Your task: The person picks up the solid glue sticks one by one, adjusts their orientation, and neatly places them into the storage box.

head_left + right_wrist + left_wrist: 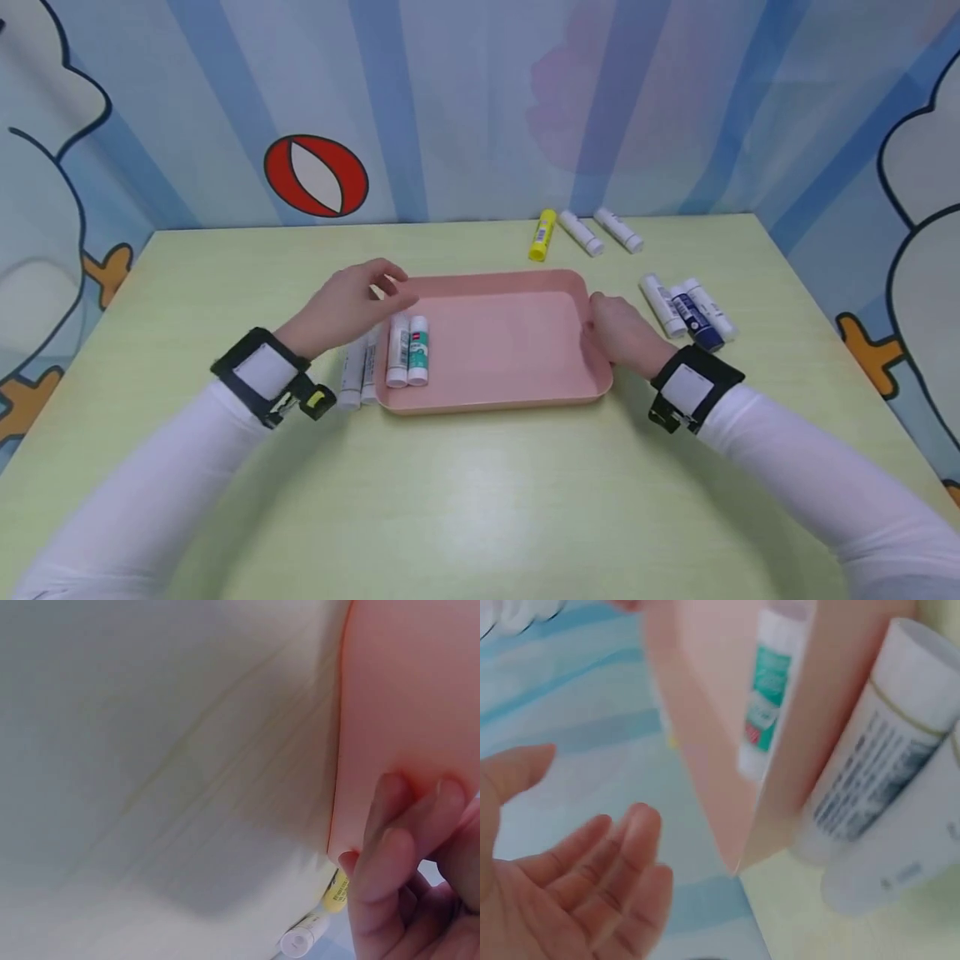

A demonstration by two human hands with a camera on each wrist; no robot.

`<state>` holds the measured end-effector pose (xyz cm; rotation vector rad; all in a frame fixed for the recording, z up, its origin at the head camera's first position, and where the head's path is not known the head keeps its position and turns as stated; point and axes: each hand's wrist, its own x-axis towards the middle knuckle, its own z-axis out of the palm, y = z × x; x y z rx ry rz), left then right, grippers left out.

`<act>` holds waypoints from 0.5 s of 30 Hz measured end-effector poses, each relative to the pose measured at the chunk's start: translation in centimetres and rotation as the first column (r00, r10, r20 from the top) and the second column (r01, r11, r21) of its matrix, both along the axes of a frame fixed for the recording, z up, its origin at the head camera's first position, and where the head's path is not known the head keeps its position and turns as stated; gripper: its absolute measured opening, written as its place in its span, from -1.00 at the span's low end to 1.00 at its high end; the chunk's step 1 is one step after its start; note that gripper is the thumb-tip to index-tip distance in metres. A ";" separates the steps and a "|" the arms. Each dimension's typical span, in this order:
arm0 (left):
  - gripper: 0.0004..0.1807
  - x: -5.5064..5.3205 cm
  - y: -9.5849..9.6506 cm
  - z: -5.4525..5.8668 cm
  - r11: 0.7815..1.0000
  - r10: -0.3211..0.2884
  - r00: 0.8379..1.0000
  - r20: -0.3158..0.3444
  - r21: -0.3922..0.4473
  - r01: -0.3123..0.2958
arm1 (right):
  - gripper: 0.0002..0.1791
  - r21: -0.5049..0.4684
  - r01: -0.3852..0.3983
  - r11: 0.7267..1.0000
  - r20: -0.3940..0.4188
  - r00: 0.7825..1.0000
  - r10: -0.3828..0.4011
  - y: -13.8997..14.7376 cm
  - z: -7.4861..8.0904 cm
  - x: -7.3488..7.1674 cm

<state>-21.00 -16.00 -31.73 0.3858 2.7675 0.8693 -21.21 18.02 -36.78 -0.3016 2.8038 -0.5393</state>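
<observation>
A shallow pink tray (pixel 510 342) lies at the middle of the table. Inside, along its left wall, are a white glue stick (pixel 398 350) and a white one with a teal label (pixel 417 350). My left hand (pixel 351 304) is over the tray's far left corner, fingers loosely bent and holding nothing; the left wrist view shows its palm (pixel 585 900) bare. Two white glue sticks (pixel 351 375) lie outside the tray, beside its left wall. At the right end, my right hand (pixel 626 333) grips the tray's side, with fingers (pixel 386 862) curled against the outer wall.
To the right of the tray lie two white glue sticks (pixel 662 306) with a dark blue one (pixel 696 318) between them. Near the back edge are a yellow glue stick (pixel 542 236) and two more white ones (pixel 581 232). A patterned blue backdrop (pixel 480 108) stands behind the table.
</observation>
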 end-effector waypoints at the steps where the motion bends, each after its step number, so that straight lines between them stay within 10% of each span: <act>1: -0.44 0.2 -0.6 0.3 0.999 0.012 1.000 0.006 0.053 -0.013 | -0.83 0.000 -0.001 1.000 0.004 1.000 0.001 0.0 0.0 0.0; 7: -0.33 1.0 -3.7 1.6 0.975 0.059 0.996 0.069 0.209 -0.073 | -0.82 -0.004 0.000 1.000 0.018 1.000 0.000 0.0 -0.1 0.1; 15: 0.00 1.5 -6.6 0.2 0.997 0.060 0.970 0.236 0.023 -0.067 | -0.79 -0.005 0.020 1.000 0.047 0.999 -0.020 0.0 -0.2 0.1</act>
